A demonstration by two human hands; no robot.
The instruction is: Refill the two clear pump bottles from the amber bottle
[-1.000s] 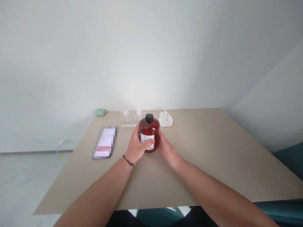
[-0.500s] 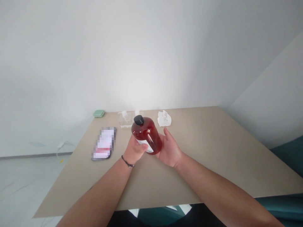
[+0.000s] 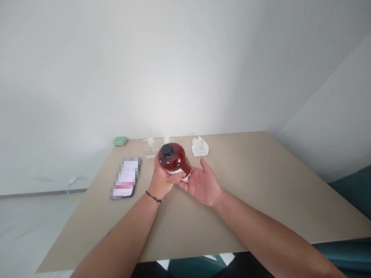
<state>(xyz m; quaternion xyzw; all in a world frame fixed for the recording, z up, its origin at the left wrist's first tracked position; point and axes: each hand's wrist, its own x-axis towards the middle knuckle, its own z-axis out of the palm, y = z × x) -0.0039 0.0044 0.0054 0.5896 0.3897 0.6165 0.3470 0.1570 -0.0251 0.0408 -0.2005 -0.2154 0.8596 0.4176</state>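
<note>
Hands: the left hand [image 3: 162, 182] grasps a tilted amber bottle [image 3: 174, 157] above the beige table [image 3: 232, 170], while the open right hand [image 3: 203, 186] touches its lower end with the fingers spread. Farther off, left to right, lie a pixelated packet [image 3: 126, 177], a green case [image 3: 119, 141], clear pump bottles [image 3: 151, 148] — and crumpled tissue [image 3: 199, 147].

We curl our left hand [image 3: 162, 184] nearly closed and hold our right hand [image 3: 203, 186] open beside it, palm up, fingers spread.
</note>
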